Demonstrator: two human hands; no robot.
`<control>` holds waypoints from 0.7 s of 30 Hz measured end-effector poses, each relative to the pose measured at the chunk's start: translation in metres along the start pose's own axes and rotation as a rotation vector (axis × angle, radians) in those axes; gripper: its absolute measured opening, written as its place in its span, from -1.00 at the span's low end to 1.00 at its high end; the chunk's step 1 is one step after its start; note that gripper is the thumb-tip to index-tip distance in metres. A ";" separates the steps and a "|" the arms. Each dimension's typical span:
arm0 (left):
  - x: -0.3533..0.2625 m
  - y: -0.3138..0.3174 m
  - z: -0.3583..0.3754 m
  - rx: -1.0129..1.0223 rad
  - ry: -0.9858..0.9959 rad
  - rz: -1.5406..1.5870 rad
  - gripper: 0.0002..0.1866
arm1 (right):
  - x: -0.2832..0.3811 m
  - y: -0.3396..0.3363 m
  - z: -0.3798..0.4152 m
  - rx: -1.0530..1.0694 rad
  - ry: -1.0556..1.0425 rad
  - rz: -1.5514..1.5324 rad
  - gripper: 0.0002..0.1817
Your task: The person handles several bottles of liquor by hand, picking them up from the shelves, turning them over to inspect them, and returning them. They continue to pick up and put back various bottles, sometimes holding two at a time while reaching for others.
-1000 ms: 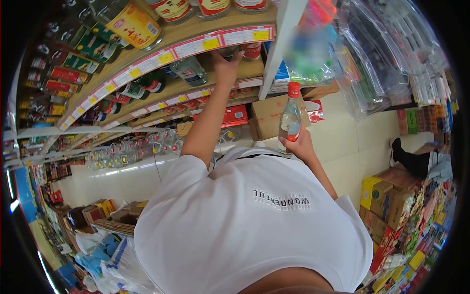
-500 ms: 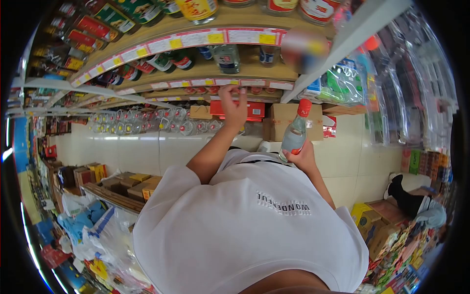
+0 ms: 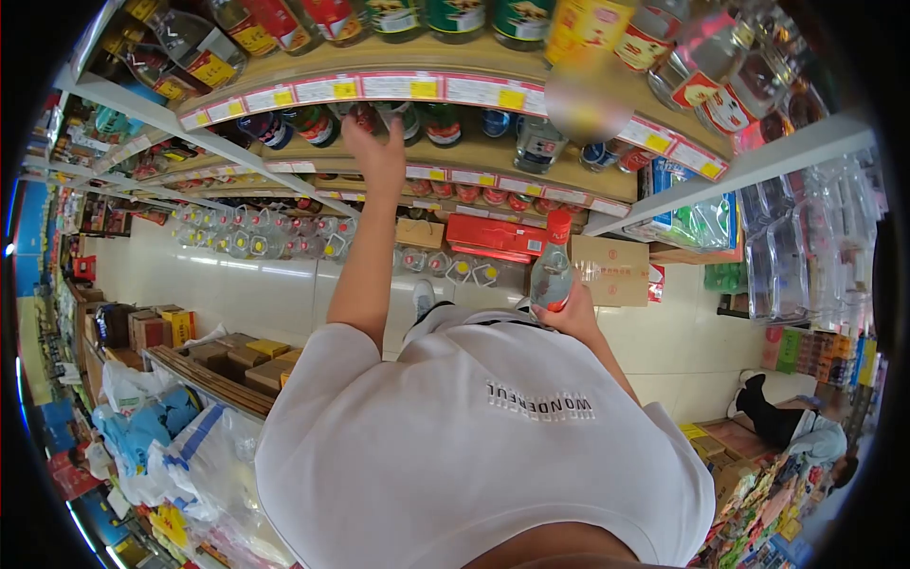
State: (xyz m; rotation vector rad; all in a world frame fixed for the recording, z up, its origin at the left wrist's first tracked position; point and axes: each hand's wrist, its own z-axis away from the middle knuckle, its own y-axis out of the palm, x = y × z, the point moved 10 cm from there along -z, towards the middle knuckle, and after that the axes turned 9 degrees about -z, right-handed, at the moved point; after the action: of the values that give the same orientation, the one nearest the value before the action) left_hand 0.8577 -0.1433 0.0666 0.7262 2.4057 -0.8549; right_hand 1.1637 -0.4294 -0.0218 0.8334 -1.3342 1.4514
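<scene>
My right hand (image 3: 572,318) is wrapped round a clear glass bottle (image 3: 552,272) with a red cap and a red-and-white label. It is upright, close to my waist. My left hand (image 3: 375,152) is stretched up to the second shelf, its thumb and fingers apart at the front of the row of bottles. Just beyond its fingertips are dark bottles, and a green bottle (image 3: 442,124) with a red label stands right of the hand. Whether the fingertips touch a bottle cannot be made out.
The upper shelf edge (image 3: 379,87) with price tags runs above my left hand. A red box (image 3: 495,237) and a cardboard carton (image 3: 609,270) sit low by the shelf. Large clear jugs (image 3: 256,237) line the floor. A person (image 3: 773,417) is at the far right.
My left hand has moved up and left, from below the lower shelf edge to the bottles on the second shelf. The bottle in my right hand has shifted slightly left and down in view.
</scene>
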 end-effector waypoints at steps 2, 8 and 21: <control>0.007 0.020 -0.020 0.184 -0.035 0.107 -0.33 | 0.012 0.018 -0.001 -0.021 0.011 0.043 -0.22; -0.016 0.024 -0.040 0.129 0.091 0.204 -0.31 | 0.038 0.059 -0.004 -0.130 0.005 0.097 -0.21; 0.096 0.012 -0.063 0.142 0.117 0.193 -0.40 | 0.057 0.151 -0.007 -0.288 0.061 0.089 -0.24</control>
State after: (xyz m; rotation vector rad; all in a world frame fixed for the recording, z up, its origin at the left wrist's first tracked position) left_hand 0.7776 -0.0624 0.0484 1.0713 2.3438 -0.9317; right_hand 1.0041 -0.4025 -0.0183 0.5448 -1.5056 1.3009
